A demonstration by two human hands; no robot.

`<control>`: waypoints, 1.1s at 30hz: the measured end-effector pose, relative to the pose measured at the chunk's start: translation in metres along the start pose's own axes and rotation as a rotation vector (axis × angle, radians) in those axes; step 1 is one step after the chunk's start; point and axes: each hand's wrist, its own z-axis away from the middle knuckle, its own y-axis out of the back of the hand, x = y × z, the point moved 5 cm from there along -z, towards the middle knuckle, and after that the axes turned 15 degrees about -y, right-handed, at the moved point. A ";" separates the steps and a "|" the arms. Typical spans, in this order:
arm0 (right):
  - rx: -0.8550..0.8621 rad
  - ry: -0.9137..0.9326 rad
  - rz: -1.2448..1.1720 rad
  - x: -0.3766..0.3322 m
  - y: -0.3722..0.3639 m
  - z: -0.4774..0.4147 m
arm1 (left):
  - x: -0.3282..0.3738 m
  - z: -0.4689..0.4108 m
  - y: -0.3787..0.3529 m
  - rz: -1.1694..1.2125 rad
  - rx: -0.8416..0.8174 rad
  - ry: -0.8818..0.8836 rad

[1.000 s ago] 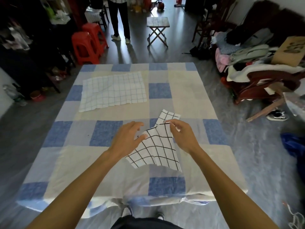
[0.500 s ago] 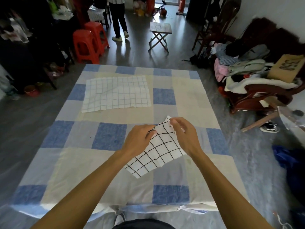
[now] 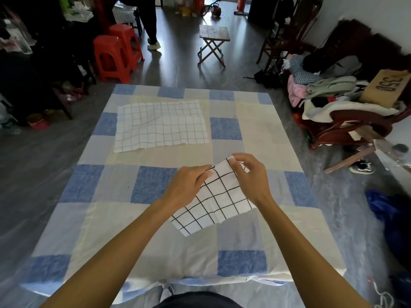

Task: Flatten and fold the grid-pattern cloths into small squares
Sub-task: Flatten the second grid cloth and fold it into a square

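The bold-grid cloth (image 3: 216,203) is now held up off the table (image 3: 255,121), pinched at its far edge by both hands. A second ago it hung crumpled and pointed between the hands; now it has been drawn out into a flatter, slanting panel, its lower corner trailing toward the near side. The left hand (image 3: 189,185) has closed in from an open, reaching pose, and its grip is clamped on the cloth's upper left edge, thumb over fingers. The right hand (image 3: 251,174) is pinched together on the upper right corner, which has been lifted slightly higher. The edge between the two hands is being straightened, so a clean first fold looks to be in preparation; flattening appears nearly done for this piece, folding not yet begun.

Farther off, the fine-grid cloth (image 3: 160,125) is left spread on the table, rumpled, untouched, well apart from the hands.

The table is covered by a blue, cream and grey checked cover. Beyond it, dark glossy floor, two red stools (image 3: 117,56), a small folding stool (image 3: 213,44), and someone's legs (image 3: 149,21) can be made out. On the right, a wooden chair (image 3: 347,125) is piled with clothes (image 3: 322,85).
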 end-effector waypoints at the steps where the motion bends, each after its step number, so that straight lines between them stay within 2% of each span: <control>1: 0.006 -0.021 -0.020 0.001 -0.001 -0.001 | -0.001 0.000 0.002 0.007 -0.005 -0.002; 9: 0.034 -0.084 -0.140 -0.009 -0.005 -0.002 | -0.007 0.001 0.008 -0.015 -0.067 0.061; 13: 0.105 -0.104 -0.217 -0.012 0.002 -0.003 | -0.011 0.004 0.011 -0.046 -0.012 0.063; 19: 0.195 -0.130 -0.229 -0.006 0.012 -0.007 | -0.018 0.005 0.012 -0.068 -0.017 0.053; 24: 0.245 -0.147 -0.230 -0.002 0.015 -0.010 | -0.024 0.003 0.019 0.022 0.027 0.136; 28: 0.302 -0.179 -0.278 0.000 0.019 -0.011 | -0.027 0.002 0.027 0.042 0.063 0.128; 33: 0.330 -0.233 -0.297 0.006 0.018 -0.012 | -0.024 -0.001 0.027 0.010 0.040 0.117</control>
